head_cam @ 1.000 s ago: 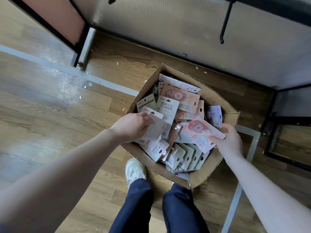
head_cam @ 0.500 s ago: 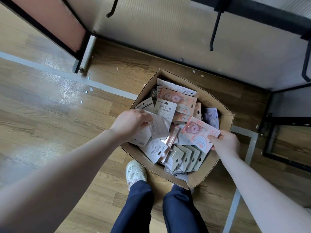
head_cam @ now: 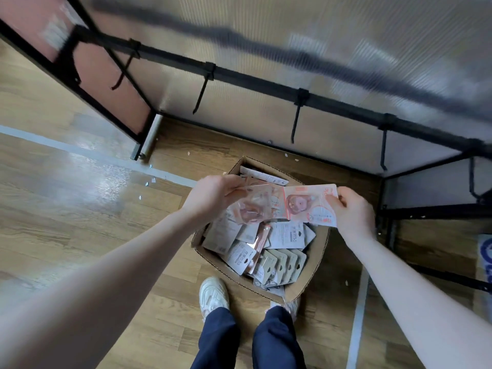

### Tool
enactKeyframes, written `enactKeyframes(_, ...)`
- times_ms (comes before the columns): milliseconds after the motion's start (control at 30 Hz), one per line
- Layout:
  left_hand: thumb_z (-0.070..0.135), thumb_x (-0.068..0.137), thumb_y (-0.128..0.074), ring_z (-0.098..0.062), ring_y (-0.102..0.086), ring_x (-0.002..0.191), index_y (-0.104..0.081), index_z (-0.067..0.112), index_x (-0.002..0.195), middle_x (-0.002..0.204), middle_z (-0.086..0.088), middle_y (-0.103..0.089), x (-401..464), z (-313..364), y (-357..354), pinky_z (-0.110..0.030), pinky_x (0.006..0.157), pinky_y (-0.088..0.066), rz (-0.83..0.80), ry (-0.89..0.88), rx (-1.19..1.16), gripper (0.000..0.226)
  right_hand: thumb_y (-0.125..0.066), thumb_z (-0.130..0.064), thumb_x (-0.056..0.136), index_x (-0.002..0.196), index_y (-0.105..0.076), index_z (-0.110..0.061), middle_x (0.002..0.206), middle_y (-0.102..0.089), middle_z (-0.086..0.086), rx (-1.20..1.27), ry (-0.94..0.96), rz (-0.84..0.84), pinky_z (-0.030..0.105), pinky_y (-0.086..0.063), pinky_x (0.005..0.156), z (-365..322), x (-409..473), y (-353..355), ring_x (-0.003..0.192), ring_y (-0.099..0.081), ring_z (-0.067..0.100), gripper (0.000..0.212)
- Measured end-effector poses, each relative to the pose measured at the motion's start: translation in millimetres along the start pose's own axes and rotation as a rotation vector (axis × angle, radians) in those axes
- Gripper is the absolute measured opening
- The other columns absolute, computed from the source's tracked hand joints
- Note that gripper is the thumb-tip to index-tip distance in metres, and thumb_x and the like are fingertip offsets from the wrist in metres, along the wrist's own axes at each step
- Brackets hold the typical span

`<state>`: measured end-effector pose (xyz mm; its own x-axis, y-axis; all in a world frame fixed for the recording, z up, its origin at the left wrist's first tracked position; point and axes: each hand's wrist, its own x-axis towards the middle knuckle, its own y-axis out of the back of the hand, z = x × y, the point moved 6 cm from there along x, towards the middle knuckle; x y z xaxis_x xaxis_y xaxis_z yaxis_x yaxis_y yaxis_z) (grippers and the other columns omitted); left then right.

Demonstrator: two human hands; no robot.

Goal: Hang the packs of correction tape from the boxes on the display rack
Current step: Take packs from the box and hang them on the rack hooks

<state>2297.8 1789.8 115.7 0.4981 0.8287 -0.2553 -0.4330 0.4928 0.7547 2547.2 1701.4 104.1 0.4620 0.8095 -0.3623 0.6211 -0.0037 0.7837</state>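
Note:
An open cardboard box (head_cam: 318, 251) on the floor holds several packs of correction tape (head_cam: 285, 235), grey and pink. Above it my left hand (head_cam: 213, 194) grips a pink pack (head_cam: 250, 206), blurred by motion. My right hand (head_cam: 352, 211) pinches another pink pack (head_cam: 310, 205) by its right edge, held flat and facing me. The display rack's black rail (head_cam: 255, 82) with its hanging hooks (head_cam: 295, 121) crosses the view above the box, in front of a translucent panel.
My feet (head_cam: 213, 292) stand just before the box on the wooden floor. A black frame leg (head_cam: 138, 145) stands at the left, and more black frame bars (head_cam: 426, 211) at the right. A second rail, blurred, runs higher up.
Both hands have lifted out of the box, each with a pink pack. My view has tilted up, bringing the rack's rail and hooks into sight.

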Motion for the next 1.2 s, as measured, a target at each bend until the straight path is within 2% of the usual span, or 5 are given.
enactKeyframes(233,0.026,0.089,-0.06,-0.013,-0.053,0.069,-0.067,0.015,0.089,0.079,0.007,-0.064,-21.0,71.1,106.6,-0.027,0.059,-0.041,0.054,-0.053,-0.02,0.013,-0.048,-0.021,0.095,0.105,-0.064,-0.013,0.102,-0.068,0.007,-0.104,0.115,0.001,0.038,-0.051,0.069,-75.1,-30.3,88.5,0.09,-0.061,0.027,0.021)
enactKeyframes(400,0.039,0.086,-0.058,-0.015,-0.054,0.067,-0.065,0.016,0.081,0.072,0.006,-0.061,-37.0,119.2,177.7,-0.031,0.06,-0.042,0.117,-0.099,-0.052,0.024,-0.054,-0.023,0.091,0.09,-0.067,-0.018,0.086,-0.069,0.001,-0.218,0.188,0.081,0.033,-0.048,0.059,-127.4,-68.9,162.7,0.077,-0.06,0.02,0.015)
enactKeyframes(533,0.03,0.086,-0.064,-0.001,-0.053,0.06,-0.061,0.025,0.073,0.062,0.014,-0.056,-52.2,162.2,229.0,-0.015,0.052,-0.037,0.169,-0.127,-0.039,0.014,-0.054,-0.028,0.092,0.093,-0.066,-0.02,0.09,-0.067,-0.003,-0.234,0.205,0.148,0.032,-0.051,0.062,-154.9,-98.6,221.2,0.08,-0.061,0.016,0.015)
enactKeyframes(700,0.029,0.087,-0.063,-0.003,-0.056,0.07,-0.07,0.02,0.09,0.08,0.014,-0.063,-63.8,221.7,278.4,-0.012,0.058,-0.037,0.187,-0.187,-0.016,0.012,-0.057,-0.028,0.091,0.097,-0.068,-0.017,0.095,-0.069,0.001,-0.197,0.262,0.259,0.032,-0.049,0.067,-176.6,-127.6,289.2,0.086,-0.062,0.02,0.018)
enactKeyframes(1200,0.024,0.083,-0.068,-0.005,-0.057,0.065,-0.065,0.031,0.069,0.072,0.018,-0.064,-67.8,431.7,300.9,-0.025,0.061,-0.044,0.315,-0.323,-0.081,0.016,-0.053,-0.026,0.092,0.094,-0.069,-0.021,0.091,-0.066,-0.006,-0.089,0.421,0.356,0.029,-0.044,0.073,-107.8,-163.4,477.2,0.089,-0.061,0.015,0.017)
